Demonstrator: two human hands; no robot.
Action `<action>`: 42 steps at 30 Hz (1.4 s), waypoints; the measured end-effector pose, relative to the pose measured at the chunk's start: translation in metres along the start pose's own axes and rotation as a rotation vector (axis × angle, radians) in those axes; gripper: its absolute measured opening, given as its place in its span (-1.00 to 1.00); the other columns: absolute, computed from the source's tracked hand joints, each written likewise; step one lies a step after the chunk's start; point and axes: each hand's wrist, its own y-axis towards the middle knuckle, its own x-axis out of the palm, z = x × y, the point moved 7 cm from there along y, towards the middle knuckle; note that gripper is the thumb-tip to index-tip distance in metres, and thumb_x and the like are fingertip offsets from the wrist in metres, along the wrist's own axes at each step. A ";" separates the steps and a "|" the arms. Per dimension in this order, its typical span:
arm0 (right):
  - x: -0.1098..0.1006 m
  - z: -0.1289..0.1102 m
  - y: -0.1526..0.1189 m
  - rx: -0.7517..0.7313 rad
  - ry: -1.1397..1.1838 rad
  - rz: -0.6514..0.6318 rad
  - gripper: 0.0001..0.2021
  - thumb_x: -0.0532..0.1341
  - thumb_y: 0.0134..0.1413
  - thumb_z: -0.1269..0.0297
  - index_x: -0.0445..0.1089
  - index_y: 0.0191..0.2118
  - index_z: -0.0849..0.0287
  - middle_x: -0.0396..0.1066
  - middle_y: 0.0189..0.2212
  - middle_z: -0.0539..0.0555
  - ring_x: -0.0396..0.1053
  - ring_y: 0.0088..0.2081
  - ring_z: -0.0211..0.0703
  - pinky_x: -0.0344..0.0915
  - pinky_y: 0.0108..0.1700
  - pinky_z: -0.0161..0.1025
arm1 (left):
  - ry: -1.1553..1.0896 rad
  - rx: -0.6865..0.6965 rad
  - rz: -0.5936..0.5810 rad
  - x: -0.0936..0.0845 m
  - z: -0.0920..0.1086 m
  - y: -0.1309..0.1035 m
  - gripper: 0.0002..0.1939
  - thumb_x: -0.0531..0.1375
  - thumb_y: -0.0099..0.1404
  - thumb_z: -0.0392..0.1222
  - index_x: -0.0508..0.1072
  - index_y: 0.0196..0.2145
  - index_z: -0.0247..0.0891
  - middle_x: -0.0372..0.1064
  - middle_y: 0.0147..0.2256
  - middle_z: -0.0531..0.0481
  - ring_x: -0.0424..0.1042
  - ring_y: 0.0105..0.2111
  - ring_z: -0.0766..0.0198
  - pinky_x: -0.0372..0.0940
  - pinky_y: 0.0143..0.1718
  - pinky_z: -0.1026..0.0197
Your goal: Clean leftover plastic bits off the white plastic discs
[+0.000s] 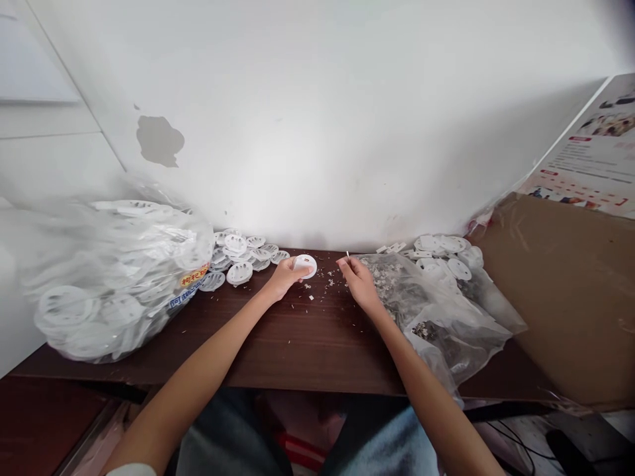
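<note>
My left hand (282, 279) is closed on the edge of a round white plastic disc (306, 264), thumb on top, held just above the table. A small slot or metal-coloured piece shows near the disc's far edge. To the right, my right hand (361, 285) pinches a small thin piece (348, 256) that points upward; its exact kind is too small to make out. The two hands are apart. Scattered small bits (331, 280) lie on the table between them. Left of my left hand sits a loose heap of slotted white discs (239, 272).
A large clear bag (124, 264) full of white discs stands on the dark wooden table (307, 350) at left. At right lies an open plastic bag (446, 317) with small metal parts, white discs (459, 269) behind it. Beyond is a cardboard box (570, 284); a white wall (317, 132) backs the table.
</note>
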 end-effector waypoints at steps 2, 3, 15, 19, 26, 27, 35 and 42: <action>0.001 -0.002 0.002 -0.081 -0.111 -0.044 -0.74 0.16 0.38 0.06 0.49 -0.17 0.11 0.46 -0.33 0.04 0.37 -0.27 -0.06 0.27 -0.17 -0.18 | 0.031 0.018 0.031 -0.004 0.003 0.001 -0.57 0.50 0.07 0.00 0.60 -0.19 -0.31 0.56 -0.25 -0.08 0.44 -0.34 0.27 0.24 -0.44 0.30; 0.004 -0.002 0.002 -0.127 -0.171 -0.082 -0.79 0.16 0.36 0.15 0.49 -0.18 0.11 0.47 -0.31 0.06 0.39 -0.24 -0.06 0.28 -0.14 -0.18 | 0.039 0.023 0.048 -0.006 0.003 0.001 -0.56 0.50 0.08 0.02 0.60 -0.18 -0.31 0.56 -0.25 -0.08 0.44 -0.34 0.27 0.24 -0.44 0.29; 0.015 0.020 0.000 -0.187 -0.531 -0.241 -0.81 0.14 0.27 0.55 0.47 -0.24 0.17 0.40 -0.27 0.13 0.36 -0.19 -0.06 0.26 -0.09 -0.20 | -0.123 -0.060 -0.017 0.005 0.000 -0.004 -0.46 0.51 0.17 0.07 0.53 -0.02 -0.25 0.60 -0.01 -0.21 0.66 -0.12 0.07 0.43 -0.35 0.30; 0.021 0.013 -0.003 -0.226 -0.467 -0.318 -0.91 0.24 0.29 0.43 0.49 -0.20 0.15 0.42 -0.24 0.10 0.38 -0.17 -0.08 0.27 -0.04 -0.20 | -0.136 -0.088 -0.006 0.006 -0.003 -0.004 -0.47 0.50 0.19 0.04 0.50 0.00 -0.24 0.60 0.00 -0.20 0.67 -0.16 0.10 0.45 -0.32 0.29; 0.028 0.008 -0.009 -0.221 -0.484 -0.364 -0.86 0.24 0.32 0.40 0.56 -0.12 0.12 0.41 -0.17 0.12 0.40 -0.19 -0.10 0.27 -0.07 -0.22 | -0.163 -0.115 -0.035 0.008 -0.004 -0.005 -0.51 0.45 0.25 -0.01 0.44 0.04 -0.23 0.59 0.00 -0.19 0.68 -0.20 0.14 0.44 -0.30 0.30; 0.029 0.008 -0.010 -0.220 -0.487 -0.366 -0.86 0.25 0.32 0.39 0.56 -0.12 0.11 0.41 -0.16 0.12 0.40 -0.19 -0.10 0.27 -0.07 -0.22 | -0.167 -0.115 -0.045 0.009 -0.003 -0.005 -0.52 0.44 0.25 -0.02 0.44 0.04 -0.24 0.59 0.00 -0.20 0.68 -0.21 0.13 0.43 -0.32 0.29; 0.033 0.006 -0.010 -0.208 -0.482 -0.322 -0.90 0.22 0.29 0.38 0.42 -0.29 0.12 0.45 -0.28 0.07 0.39 -0.24 -0.12 0.22 -0.18 -0.24 | -0.112 -0.110 -0.086 0.014 -0.005 -0.005 -0.57 0.40 0.26 -0.11 0.44 0.04 -0.24 0.60 -0.03 -0.20 0.68 -0.20 0.11 0.42 -0.32 0.27; 0.011 0.016 0.000 0.141 -0.058 -0.136 -0.83 0.28 0.16 0.14 0.35 -0.35 0.09 0.40 -0.53 -0.06 0.34 -0.48 -0.17 0.21 -0.37 -0.24 | 0.332 0.259 -0.101 0.018 0.020 -0.014 -0.63 0.31 0.35 -0.15 0.54 0.10 -0.16 0.57 0.06 -0.12 0.60 0.02 0.03 0.46 0.04 0.07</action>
